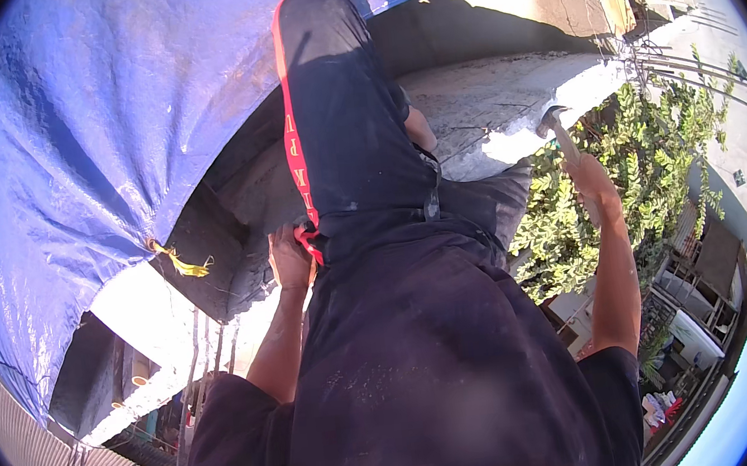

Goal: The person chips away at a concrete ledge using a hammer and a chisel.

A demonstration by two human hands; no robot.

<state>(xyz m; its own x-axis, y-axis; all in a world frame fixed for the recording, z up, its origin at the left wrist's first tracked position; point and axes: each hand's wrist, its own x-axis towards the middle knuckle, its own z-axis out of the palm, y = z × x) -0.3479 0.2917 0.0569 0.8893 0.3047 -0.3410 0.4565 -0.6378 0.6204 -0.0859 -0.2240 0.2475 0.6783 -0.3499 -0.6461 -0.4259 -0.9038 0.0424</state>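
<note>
My right hand point(594, 182) is closed around the handle of a hammer point(569, 147), out to my right. Its metal head point(551, 118) is at the broken, sunlit edge of a concrete slab point(505, 101); I cannot tell whether they touch. Beside my left hip, my left hand point(287, 258) rests low with fingers extended, apparently against pale concrete. A red cord or strap point(309, 240) lies right by its fingers. My bent leg in dark trousers point(342, 109) with a red side stripe covers part of the slab.
A large blue tarp point(99, 134) spreads across the left, with a yellow tie point(180, 258) at its edge. Thin rods point(196, 365) stand by the concrete at lower left. Leafy branches point(634, 196) grow below the slab at right, and bare bars point(703, 75) jut out at upper right.
</note>
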